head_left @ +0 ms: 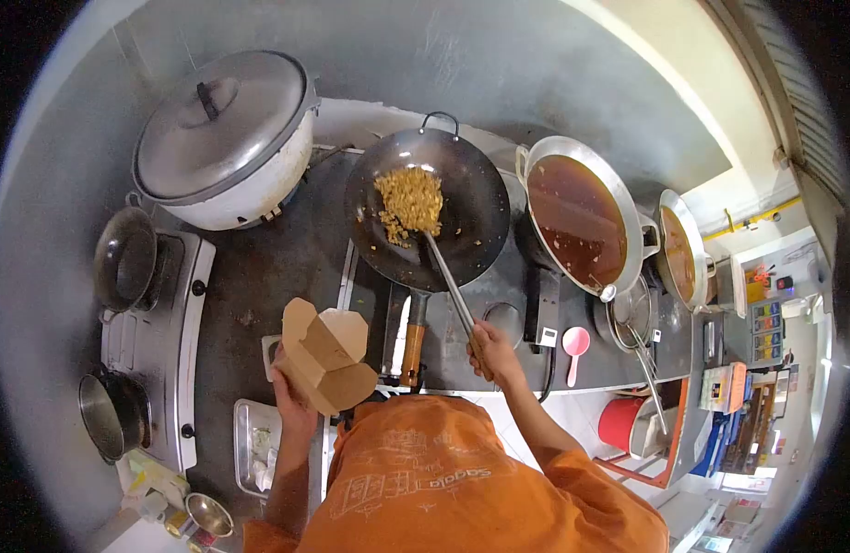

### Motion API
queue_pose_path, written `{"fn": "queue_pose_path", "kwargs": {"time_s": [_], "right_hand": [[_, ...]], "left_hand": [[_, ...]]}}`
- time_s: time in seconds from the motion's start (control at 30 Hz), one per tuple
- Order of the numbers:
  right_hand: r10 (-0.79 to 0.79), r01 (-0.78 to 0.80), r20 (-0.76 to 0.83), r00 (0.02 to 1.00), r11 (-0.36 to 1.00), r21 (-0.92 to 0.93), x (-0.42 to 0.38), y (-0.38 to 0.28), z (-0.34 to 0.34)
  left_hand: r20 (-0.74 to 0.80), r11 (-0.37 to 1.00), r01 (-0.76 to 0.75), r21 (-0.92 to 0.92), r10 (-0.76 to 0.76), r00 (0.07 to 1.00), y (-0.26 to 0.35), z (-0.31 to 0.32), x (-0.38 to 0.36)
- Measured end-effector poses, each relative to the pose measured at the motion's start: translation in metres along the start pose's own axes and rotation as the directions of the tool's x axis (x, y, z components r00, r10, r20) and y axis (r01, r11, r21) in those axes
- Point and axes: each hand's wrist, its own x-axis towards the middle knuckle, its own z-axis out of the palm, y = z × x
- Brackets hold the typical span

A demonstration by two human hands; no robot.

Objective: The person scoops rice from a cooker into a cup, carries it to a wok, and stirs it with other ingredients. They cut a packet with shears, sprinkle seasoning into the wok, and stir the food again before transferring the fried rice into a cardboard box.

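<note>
My right hand (495, 354) is closed around the handle of a long metal cooking spatula (451, 288). Its far end meets a heap of chopped, yellow-brown fried food (411, 201) in a black wok (476, 207). The food hides the tool's head. In my left hand (294, 405) is a brown cardboard takeaway box (329, 353) with its flaps spread, held left of the wok's wooden handle (413, 355). Only part of the left fingers shows beside the box.
A big lidded pot (224, 138) stands at the back left. Right of the wok is a wide pan of dark reddish liquid (577, 221), with a second pan (678, 249) beyond. A pink ladle (575, 343), a metal tray (254, 442) and a two-burner stove (181, 341) are nearby.
</note>
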Motion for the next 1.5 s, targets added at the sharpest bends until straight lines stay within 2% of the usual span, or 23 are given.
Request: {"fn": "queue_pose_path", "kwargs": {"time_s": [0.03,0.1,0.17,0.23,0.3,0.33,0.4,0.5,0.57,0.63,0.83,0.9,0.97,1.03,1.07,1.1,1.13,1.2,1.23,1.3,1.43,1.5], "right_hand": [[-0.002,0.002,0.002,1.000,1.000,0.002,0.008,-0.002,0.001],[-0.135,0.135,0.024,0.991,0.991,-0.011,0.025,0.000,0.004],[-0.143,0.142,0.020,0.990,0.990,0.027,0.019,-0.004,0.005],[-0.166,0.165,0.016,0.986,0.984,0.065,0.011,-0.013,0.006],[0.004,-0.006,0.039,0.999,0.999,0.044,0.002,-0.015,0.004],[0.006,-0.008,0.041,0.999,0.999,0.046,0.006,-0.018,0.006],[-0.148,0.145,-0.027,0.989,0.985,-0.096,0.015,-0.023,0.013],[-0.227,0.222,-0.023,0.974,0.966,-0.135,0.001,-0.034,0.002],[-0.199,0.188,-0.072,0.977,0.973,-0.131,-0.020,-0.036,-0.012],[-0.194,0.184,-0.053,0.980,0.970,-0.157,-0.047,-0.046,-0.028],[-0.182,0.178,-0.008,0.983,0.968,-0.175,-0.113,-0.072,-0.065],[-0.203,0.194,-0.029,0.979,0.965,-0.175,-0.133,-0.082,-0.070],[-0.239,0.227,-0.012,0.971,0.936,-0.269,-0.150,-0.093,-0.072],[-0.269,0.250,-0.018,0.963,0.919,-0.305,-0.146,-0.084,-0.082],[-0.529,0.423,-0.024,0.849,0.705,-0.569,-0.140,-0.072,-0.086],[-0.738,0.491,0.052,0.673,0.393,-0.778,-0.137,-0.066,-0.089],[-0.739,0.489,0.049,0.672,0.393,-0.778,-0.140,-0.069,-0.086],[-0.722,0.288,-0.049,0.690,0.335,-0.897,-0.149,-0.080,-0.072],[-0.724,0.286,-0.053,0.688,0.338,-0.897,-0.150,-0.080,-0.069],[-0.754,0.191,-0.064,0.654,0.246,-0.950,-0.151,-0.081,-0.065],[-0.759,0.151,-0.090,0.645,0.242,-0.959,-0.156,-0.086,-0.067],[-0.760,0.140,-0.136,0.636,0.287,-0.948,-0.159,-0.090,-0.068]], "left_hand": [[-0.012,1.000,-0.004,-0.029,0.004,1.000,-0.001,0.002,0.002],[-0.032,0.998,0.033,-0.048,-0.035,0.999,-0.002,0.005,0.011],[-0.057,0.995,0.065,-0.073,-0.069,0.996,-0.004,0.005,0.016],[-0.037,0.977,0.118,-0.177,-0.126,0.991,0.000,0.012,0.025],[0.000,0.976,0.133,-0.170,-0.135,0.991,0.004,0.028,0.033],[0.035,0.975,0.154,-0.158,-0.150,0.988,0.007,0.038,0.039],[0.064,0.974,0.182,-0.138,-0.175,0.982,-0.004,0.043,0.062],[0.090,0.966,0.221,-0.132,-0.211,0.973,-0.004,0.072,0.093],[0.079,0.959,0.242,-0.145,-0.233,0.969,-0.001,0.094,0.112],[0.098,0.946,0.323,0.031,-0.325,0.941,-0.001,0.110,0.130],[0.125,0.932,0.293,0.212,-0.323,0.938,-0.024,0.142,0.177],[0.155,0.934,0.302,0.191,-0.333,0.930,-0.027,0.160,0.185],[0.184,0.934,0.315,0.169,-0.344,0.921,-0.035,0.178,0.191],[0.225,0.924,0.381,0.022,-0.376,0.899,-0.046,0.196,0.197],[0.229,0.908,0.418,-0.002,-0.406,0.885,-0.051,0.203,0.200],[0.234,0.908,0.419,-0.002,-0.407,0.883,-0.056,0.207,0.203],[0.261,0.898,0.438,-0.037,-0.415,0.872,-0.064,0.209,0.207],[0.309,0.879,0.469,-0.091,-0.422,0.852,-0.077,0.212,0.216],[0.313,0.878,0.470,-0.088,-0.423,0.850,-0.080,0.215,0.218],[0.331,0.861,0.486,-0.150,-0.419,0.845,-0.085,0.221,0.224],[0.359,0.863,0.475,-0.172,-0.394,0.846,-0.083,0.239,0.229],[0.398,0.854,0.486,-0.186,-0.387,0.832,-0.078,0.244,0.229]]}}
